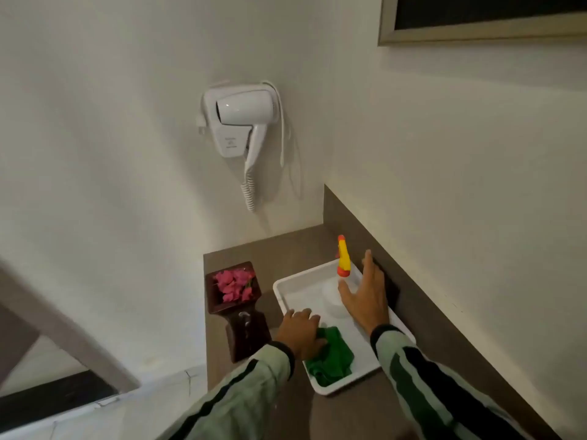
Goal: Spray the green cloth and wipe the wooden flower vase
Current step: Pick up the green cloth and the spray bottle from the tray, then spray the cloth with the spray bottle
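Left hand (301,333) is gripping the green cloth (332,357) at the white tray (287,298)'s near corner; right hand (365,295), fingers spread wide, is hovering beside the spray bottle (337,282).

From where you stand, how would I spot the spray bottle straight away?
Find the white tray on the brown counter below the hair dryer. The spray bottle stands at its far end, by the right hand: the only thing with a yellow-and-orange nozzle.

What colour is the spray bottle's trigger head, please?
Yellow with an orange collar and tip, on the spray bottle; head view.
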`<state>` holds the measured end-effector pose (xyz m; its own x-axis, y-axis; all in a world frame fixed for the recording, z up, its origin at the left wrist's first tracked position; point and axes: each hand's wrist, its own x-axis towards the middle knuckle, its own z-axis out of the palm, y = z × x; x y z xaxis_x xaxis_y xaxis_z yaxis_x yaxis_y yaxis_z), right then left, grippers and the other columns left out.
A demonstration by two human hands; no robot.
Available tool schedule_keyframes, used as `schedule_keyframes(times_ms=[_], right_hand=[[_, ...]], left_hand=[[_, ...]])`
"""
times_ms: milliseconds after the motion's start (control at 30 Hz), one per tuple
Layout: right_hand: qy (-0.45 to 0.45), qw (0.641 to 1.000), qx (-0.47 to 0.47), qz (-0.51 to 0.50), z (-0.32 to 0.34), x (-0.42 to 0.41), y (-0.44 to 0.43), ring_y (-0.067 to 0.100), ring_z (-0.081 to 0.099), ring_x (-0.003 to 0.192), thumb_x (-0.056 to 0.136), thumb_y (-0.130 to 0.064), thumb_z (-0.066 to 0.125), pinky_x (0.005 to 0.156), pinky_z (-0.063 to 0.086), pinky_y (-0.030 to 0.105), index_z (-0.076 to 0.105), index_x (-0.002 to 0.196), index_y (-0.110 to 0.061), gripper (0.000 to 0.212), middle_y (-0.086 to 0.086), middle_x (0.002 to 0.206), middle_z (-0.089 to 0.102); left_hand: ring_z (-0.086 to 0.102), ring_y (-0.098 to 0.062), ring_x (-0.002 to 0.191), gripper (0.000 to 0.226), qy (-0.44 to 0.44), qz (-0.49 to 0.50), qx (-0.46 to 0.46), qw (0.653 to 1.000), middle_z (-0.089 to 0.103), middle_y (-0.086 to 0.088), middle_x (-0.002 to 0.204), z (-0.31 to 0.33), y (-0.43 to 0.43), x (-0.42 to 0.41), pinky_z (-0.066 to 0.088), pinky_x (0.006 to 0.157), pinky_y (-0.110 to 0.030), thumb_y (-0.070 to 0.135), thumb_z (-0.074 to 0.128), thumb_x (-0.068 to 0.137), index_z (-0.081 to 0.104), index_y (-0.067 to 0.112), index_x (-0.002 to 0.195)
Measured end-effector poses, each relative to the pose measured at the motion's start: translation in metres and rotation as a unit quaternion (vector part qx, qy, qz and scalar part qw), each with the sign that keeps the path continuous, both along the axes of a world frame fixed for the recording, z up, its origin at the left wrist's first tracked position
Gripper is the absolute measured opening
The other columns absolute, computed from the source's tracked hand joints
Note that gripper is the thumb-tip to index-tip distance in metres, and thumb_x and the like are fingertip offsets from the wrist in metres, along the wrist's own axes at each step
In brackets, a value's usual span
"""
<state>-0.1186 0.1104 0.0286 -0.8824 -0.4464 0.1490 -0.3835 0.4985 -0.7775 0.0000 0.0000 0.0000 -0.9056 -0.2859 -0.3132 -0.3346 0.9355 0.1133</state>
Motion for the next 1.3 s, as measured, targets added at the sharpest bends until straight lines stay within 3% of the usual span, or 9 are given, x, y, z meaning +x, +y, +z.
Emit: schedule_keyframes(times_ms=[267,367,467,633,767,900,1033,1167,1300], right_hand=[[-0.179,0.982,-0.058,-0.023,-0.028,-0.049,-0.051,0.033,0.031,0.142,0.07,-0.052,0.08,0.115,0.029,0.058,0.008,0.151,-0.031,0.11,0.009,0.156,0.033],[-0.214,0.974,-0.079,0.011,-0.035,-0.062,-0.063,0.032,0.042,0.135,0.079,-0.052,0.07,0.11,0.036,0.049,0.015,0.149,-0.038,0.09,0.005,0.144,0.045],[-0.183,0.98,-0.05,0.052,-0.034,-0.063,-0.064,0.025,0.056,0.117,0.093,-0.041,0.052,0.096,0.04,0.035,0.03,0.144,-0.044,0.055,-0.004,0.116,0.056],[-0.123,0.987,-0.081,0.061,-0.015,-0.042,-0.048,0.033,0.058,0.115,0.09,-0.015,0.055,0.093,0.047,0.042,0.048,0.136,-0.027,0.048,0.013,0.122,0.062],[-0.104,0.985,-0.104,0.094,0.018,-0.022,-0.025,0.024,0.049,0.13,0.085,0.0,0.059,0.11,0.041,0.045,0.044,0.143,-0.022,0.065,0.005,0.147,0.048],[-0.071,0.984,-0.058,0.154,0.043,0.005,0.0,0.024,0.064,0.093,0.077,0.007,0.057,0.086,0.054,0.04,0.071,0.11,-0.023,0.046,0.001,0.096,0.07],[-0.035,0.971,0.021,0.236,0.04,0.04,0.01,0.026,0.064,0.072,0.079,0.003,0.057,0.062,0.054,0.03,0.066,0.076,-0.024,0.028,0.004,0.075,0.069],[-0.007,0.959,0.064,0.276,0.025,0.066,0.014,0.024,0.064,0.072,0.086,-0.008,0.058,0.072,0.056,0.046,0.064,0.079,-0.015,0.012,0.008,0.075,0.069],[0.008,0.961,0.07,0.269,0.015,0.078,0.019,0.021,0.064,0.07,0.089,-0.013,0.06,0.071,0.057,0.042,0.063,0.08,-0.015,0.011,0.006,0.073,0.068]], left_hand=[[0.042,-0.033,0.138,0.067,-0.086,0.039,0.089,0.992,0.056,-0.013,0.143,-0.029,-0.014,-0.037,-0.003,0.12,-0.061,0.035,0.067,0.086,0.04,0.011,0.143],[0.052,-0.031,0.128,0.052,-0.071,0.062,0.137,0.986,0.064,-0.011,0.132,-0.033,-0.012,-0.04,0.019,0.117,-0.054,0.034,0.073,0.082,0.061,0.012,0.127],[0.063,-0.032,0.113,0.044,-0.042,0.122,0.266,0.955,0.071,-0.014,0.12,-0.024,-0.011,-0.038,0.048,0.094,-0.035,0.028,0.082,0.076,0.072,0.008,0.113],[0.063,-0.027,0.113,0.036,0.029,0.153,0.364,0.918,0.065,-0.01,0.125,0.016,-0.009,-0.017,0.054,0.094,-0.037,0.031,0.078,0.082,0.057,0.019,0.108],[0.068,-0.028,0.11,0.037,0.135,0.2,0.48,0.843,0.068,-0.013,0.123,0.044,-0.003,0.027,0.059,0.092,-0.041,0.023,0.072,0.088,0.047,0.016,0.115],[0.072,-0.018,0.102,0.04,0.245,0.26,0.5,0.789,0.072,-0.009,0.116,0.053,0.002,0.093,0.06,0.088,-0.032,0.017,0.075,0.086,0.058,0.015,0.123],[0.075,-0.022,0.098,0.033,0.281,0.349,0.499,0.741,0.077,-0.008,0.109,0.046,-0.001,0.165,0.061,0.087,-0.037,0.017,0.076,0.085,0.067,0.013,0.116],[0.078,-0.018,0.084,0.026,0.349,0.457,0.493,0.653,0.081,-0.006,0.099,0.037,-0.003,0.234,0.061,0.065,-0.027,0.02,0.077,0.084,0.071,0.015,0.108],[0.073,-0.029,0.094,0.026,0.399,0.523,0.489,0.573,0.078,-0.01,0.101,0.031,0.002,0.279,0.059,0.068,-0.036,0.02,0.075,0.084,0.07,0.014,0.11]])
